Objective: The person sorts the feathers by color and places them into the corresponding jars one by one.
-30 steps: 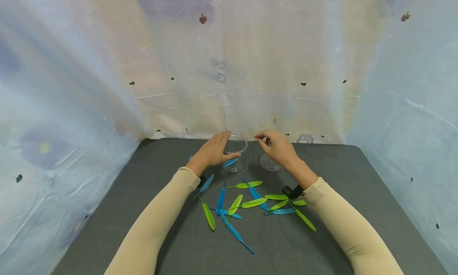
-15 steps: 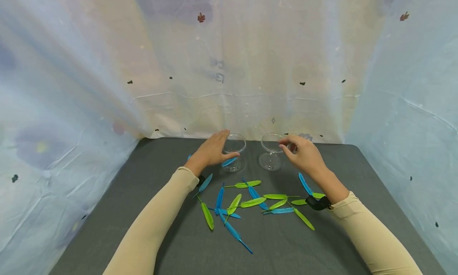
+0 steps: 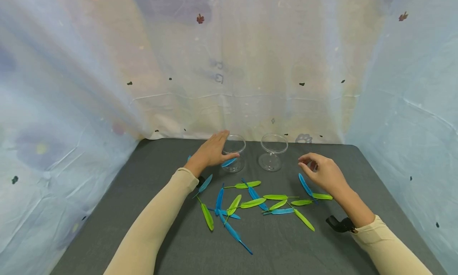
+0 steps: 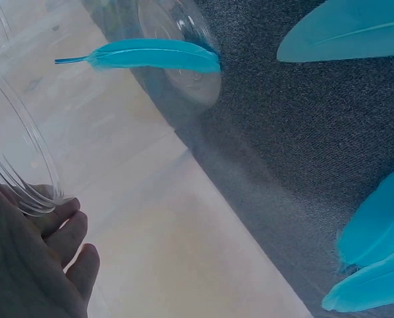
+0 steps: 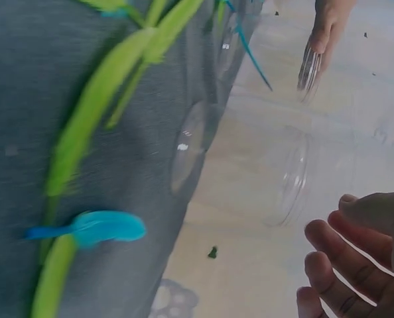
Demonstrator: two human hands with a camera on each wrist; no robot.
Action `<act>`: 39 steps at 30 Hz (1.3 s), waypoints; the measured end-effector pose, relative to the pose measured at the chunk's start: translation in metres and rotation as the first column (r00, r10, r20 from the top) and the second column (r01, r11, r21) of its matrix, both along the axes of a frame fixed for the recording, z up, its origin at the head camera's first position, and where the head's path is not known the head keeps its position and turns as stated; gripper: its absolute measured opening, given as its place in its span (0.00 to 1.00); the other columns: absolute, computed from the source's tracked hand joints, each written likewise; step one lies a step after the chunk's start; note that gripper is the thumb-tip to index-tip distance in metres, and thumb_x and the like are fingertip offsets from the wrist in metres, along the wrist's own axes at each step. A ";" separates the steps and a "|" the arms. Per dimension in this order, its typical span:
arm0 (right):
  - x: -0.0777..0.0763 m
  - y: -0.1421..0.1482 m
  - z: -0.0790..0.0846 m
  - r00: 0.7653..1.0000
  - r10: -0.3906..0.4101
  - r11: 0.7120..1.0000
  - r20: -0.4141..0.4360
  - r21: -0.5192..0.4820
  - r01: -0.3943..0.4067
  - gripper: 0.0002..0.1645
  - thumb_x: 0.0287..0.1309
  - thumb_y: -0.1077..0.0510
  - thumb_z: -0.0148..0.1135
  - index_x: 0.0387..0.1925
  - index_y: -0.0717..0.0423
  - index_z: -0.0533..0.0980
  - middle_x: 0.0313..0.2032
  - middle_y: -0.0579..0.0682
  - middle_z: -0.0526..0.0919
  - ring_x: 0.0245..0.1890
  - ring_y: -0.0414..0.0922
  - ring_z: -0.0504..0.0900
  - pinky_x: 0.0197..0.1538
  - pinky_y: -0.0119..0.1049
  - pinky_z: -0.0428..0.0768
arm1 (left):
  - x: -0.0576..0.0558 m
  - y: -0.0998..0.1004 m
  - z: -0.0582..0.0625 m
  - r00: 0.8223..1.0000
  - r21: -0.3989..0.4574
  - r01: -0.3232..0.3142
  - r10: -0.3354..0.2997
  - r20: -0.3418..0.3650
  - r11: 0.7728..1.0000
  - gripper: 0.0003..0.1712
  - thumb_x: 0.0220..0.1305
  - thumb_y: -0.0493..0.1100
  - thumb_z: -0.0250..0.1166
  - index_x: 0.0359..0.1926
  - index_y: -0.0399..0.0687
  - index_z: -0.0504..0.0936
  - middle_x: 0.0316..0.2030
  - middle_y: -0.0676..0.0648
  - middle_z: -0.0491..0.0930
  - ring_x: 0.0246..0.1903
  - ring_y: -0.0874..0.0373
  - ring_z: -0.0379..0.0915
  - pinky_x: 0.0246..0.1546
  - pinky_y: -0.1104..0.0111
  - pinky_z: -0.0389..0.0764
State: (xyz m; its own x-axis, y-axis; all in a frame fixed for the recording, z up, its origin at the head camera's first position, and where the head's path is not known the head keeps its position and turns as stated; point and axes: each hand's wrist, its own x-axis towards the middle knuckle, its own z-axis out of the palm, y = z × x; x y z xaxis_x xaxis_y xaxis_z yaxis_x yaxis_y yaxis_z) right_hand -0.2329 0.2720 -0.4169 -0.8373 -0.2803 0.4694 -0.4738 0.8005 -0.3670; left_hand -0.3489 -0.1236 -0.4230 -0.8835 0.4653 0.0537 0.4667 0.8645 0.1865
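Evidently, the left hand (image 3: 212, 150) grips the left glass (image 3: 240, 163) around its rim near the frame's centre; light, even pressure should steady it without tipping. The right hand (image 3: 325, 173), right of centre, is loosely curved around nothing; keeping it clear of the right glass (image 3: 272, 153) seems wise. Scattered feathers (image 3: 253, 203) lie lower centre. One blue feather (image 3: 229, 162) seems inside the left glass, partly hidden by the thumb.

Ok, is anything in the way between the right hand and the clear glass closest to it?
Nothing visible is. Both the head and right wrist views show an unobstructed gap between the right hand and that glass. The nearest blue feather lies nearer the person, outside that gap.
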 end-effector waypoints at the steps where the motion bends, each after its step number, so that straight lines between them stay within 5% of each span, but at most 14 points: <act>1: 0.003 0.003 -0.002 1.000 -0.006 1.000 0.008 0.004 0.006 0.06 0.71 0.61 0.72 0.46 0.55 0.88 0.35 0.46 0.87 0.30 0.41 0.78 0.30 0.37 0.78 | 0.000 0.000 0.000 1.000 -0.001 -0.001 0.001 0.002 1.000 0.66 0.71 0.82 0.54 0.88 0.43 0.42 0.87 0.42 0.43 0.86 0.48 0.40 0.87 0.56 0.41; 15: 0.032 0.029 -0.032 0.979 -0.037 0.999 0.200 0.014 0.035 0.04 0.71 0.60 0.72 0.44 0.53 0.84 0.30 0.42 0.82 0.28 0.37 0.75 0.28 0.34 0.76 | 0.004 0.000 0.002 1.000 0.006 -0.013 0.012 0.019 1.000 0.65 0.72 0.81 0.54 0.88 0.43 0.41 0.87 0.43 0.43 0.86 0.48 0.39 0.87 0.56 0.41; 39: 0.046 0.045 -0.056 0.870 -0.100 0.995 0.483 0.069 0.076 0.12 0.66 0.54 0.76 0.38 0.54 0.79 0.29 0.45 0.77 0.25 0.42 0.72 0.27 0.35 0.71 | 0.006 -0.001 0.004 1.000 0.023 -0.003 0.003 0.012 1.000 0.65 0.71 0.81 0.54 0.88 0.43 0.42 0.87 0.42 0.44 0.86 0.47 0.41 0.86 0.57 0.43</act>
State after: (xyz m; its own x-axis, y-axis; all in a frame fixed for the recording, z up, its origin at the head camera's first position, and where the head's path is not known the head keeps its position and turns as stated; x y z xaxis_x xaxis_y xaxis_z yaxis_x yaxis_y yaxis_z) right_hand -0.1869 0.3169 -0.4728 -0.9784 -0.2062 -0.0142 -0.1725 0.8523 -0.4938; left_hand -0.3433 -0.1241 -0.4194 -0.8857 0.4612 0.0535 0.4614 0.8615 0.2119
